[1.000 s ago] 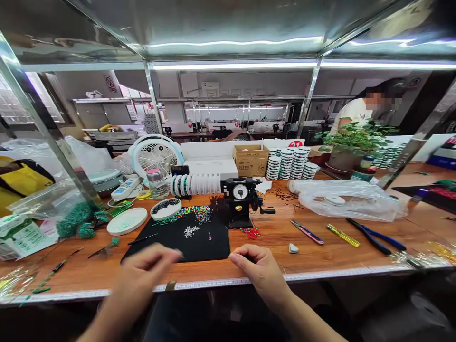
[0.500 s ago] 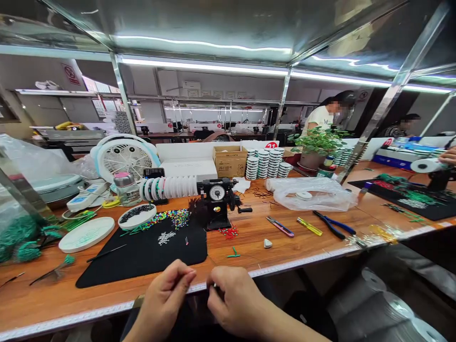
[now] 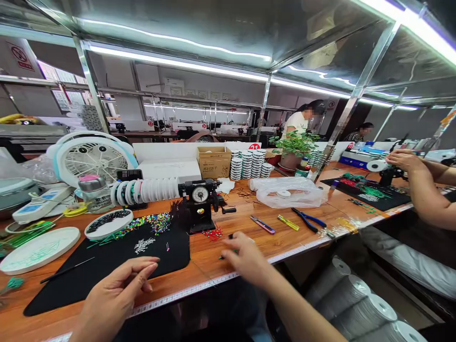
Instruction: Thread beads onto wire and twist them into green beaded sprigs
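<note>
Two bare hands are hovering along the front edge of the worktop (image 3: 204, 251), where a measuring tape (image 3: 210, 283) is lining the rim. Wood is showing between the black mat's (image 3: 110, 254) right edge and the snips (image 3: 262, 225). At the mat's back-left edge a white dish (image 3: 110, 231) is holding dark pieces (image 3: 107, 220); near the worktop's left side a round tray (image 3: 67, 237) is carrying green strands (image 3: 42, 251). The left hand (image 3: 117, 289) is drawing thumb and forefinger near each other above the mat's front edge; I cannot tell whether they are pinching anything. The right hand (image 3: 247, 259), blurred, is curling over a green piece (image 3: 222, 257) lying near the front edge; its grip is not showing.
</note>
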A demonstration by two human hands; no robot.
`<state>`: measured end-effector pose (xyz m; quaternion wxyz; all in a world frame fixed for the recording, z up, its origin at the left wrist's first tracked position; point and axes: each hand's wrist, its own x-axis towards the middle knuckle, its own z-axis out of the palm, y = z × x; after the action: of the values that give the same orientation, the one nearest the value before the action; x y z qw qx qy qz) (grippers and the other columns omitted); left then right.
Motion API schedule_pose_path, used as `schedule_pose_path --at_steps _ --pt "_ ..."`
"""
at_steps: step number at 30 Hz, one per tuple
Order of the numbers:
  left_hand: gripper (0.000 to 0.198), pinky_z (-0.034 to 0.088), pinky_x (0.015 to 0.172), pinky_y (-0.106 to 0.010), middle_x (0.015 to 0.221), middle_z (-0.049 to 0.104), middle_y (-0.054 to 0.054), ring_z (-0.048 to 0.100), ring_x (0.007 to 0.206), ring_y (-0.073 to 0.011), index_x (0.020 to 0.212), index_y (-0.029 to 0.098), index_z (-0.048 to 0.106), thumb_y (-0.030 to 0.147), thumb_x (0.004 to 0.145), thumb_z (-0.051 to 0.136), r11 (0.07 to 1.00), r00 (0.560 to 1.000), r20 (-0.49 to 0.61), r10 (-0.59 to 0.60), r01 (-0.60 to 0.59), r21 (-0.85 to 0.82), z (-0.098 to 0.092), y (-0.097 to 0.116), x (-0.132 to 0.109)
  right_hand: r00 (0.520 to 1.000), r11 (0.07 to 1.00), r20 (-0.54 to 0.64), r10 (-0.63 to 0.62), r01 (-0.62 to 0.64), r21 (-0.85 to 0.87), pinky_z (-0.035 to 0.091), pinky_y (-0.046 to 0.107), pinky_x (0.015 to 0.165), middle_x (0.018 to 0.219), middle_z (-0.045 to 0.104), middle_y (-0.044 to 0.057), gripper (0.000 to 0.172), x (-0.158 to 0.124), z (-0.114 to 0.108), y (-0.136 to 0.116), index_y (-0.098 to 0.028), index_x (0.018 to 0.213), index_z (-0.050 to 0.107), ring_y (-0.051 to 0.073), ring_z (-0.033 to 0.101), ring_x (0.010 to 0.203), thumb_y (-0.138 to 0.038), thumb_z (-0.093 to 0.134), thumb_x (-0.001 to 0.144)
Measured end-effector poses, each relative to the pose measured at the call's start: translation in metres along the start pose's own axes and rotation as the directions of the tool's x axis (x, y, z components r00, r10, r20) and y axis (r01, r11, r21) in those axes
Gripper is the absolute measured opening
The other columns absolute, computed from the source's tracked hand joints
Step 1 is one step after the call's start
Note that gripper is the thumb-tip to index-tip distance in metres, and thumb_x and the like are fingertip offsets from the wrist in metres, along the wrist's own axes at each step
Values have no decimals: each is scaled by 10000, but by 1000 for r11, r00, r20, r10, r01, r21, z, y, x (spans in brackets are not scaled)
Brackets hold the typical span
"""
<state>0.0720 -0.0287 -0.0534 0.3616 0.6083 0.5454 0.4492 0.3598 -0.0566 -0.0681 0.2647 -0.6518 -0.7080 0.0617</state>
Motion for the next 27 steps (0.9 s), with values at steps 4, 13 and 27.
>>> schedule_pose_path --at_steps 4,13,27 --pt "363 480 703 -219 944 679 -61 575 961 -260 681 233 743 549 500 752 999 1000 3 -21 21 34 -11 3 -2 956 920 -151 250 -283 -272 378 303 811 1016 564 124 289 17 -31 56 -145 1056 649 223 521 950 -266 463 872" --pt "175 442 447 -151 947 706 -74 651 699 -141 806 167 693 190 646 760 632 894 194 -404 426 -647 -3 8 -24 944 899 -182 274 -319 -302 380 372 759 862 573 211 253 27 -28 76 -50 783 617 293 534 877 -140 393 858" --pt "122 455 915 -292 1181 621 -105 496 1187 -233 674 156 596 169 786 643 389 881 431 -196 473 -791 2 18 -46 712 170 677 -186 -656 736 101 189 351 538 381 -57 591 -44 29 -111 -144 795 574 30 188 365 -711 412 755"
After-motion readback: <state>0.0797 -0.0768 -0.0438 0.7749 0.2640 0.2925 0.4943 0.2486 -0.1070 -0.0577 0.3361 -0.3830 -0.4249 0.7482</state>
